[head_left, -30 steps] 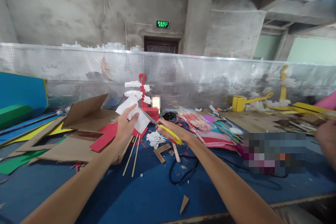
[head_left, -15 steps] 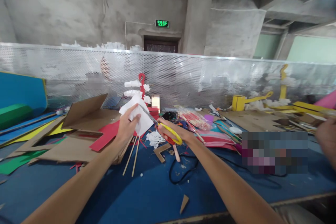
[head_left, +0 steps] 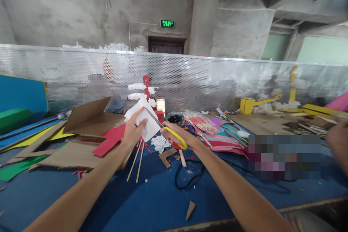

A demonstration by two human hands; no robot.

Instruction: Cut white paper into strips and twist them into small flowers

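My left hand [head_left: 133,130] grips a sheet of white paper [head_left: 149,128] above the table, fingers behind and thumb in front. In my right hand [head_left: 176,134] is a pair of scissors with yellow handles [head_left: 178,138]; the blades lie across the paper's upper right part. Whether the blades are fully closed I cannot make out. Just behind the paper stands a red upright piece [head_left: 146,85] with white ruffled bits on its sides. Below the hands are white ruffled scraps [head_left: 161,143] and two thin wooden sticks [head_left: 139,161].
Cardboard pieces [head_left: 62,152] and a red sheet [head_left: 108,139] lie to the left. A black cord [head_left: 187,187] loops on the blue table [head_left: 122,206]. Plastic-wrapped sticks [head_left: 202,123] sit right of centre. Another person's hand [head_left: 337,141] shows at the right edge. A perforated metal divider [head_left: 190,79] runs behind.
The white paper and my left hand have shifted very slightly right. The scissors stay across the paper, with little visible movement otherwise.
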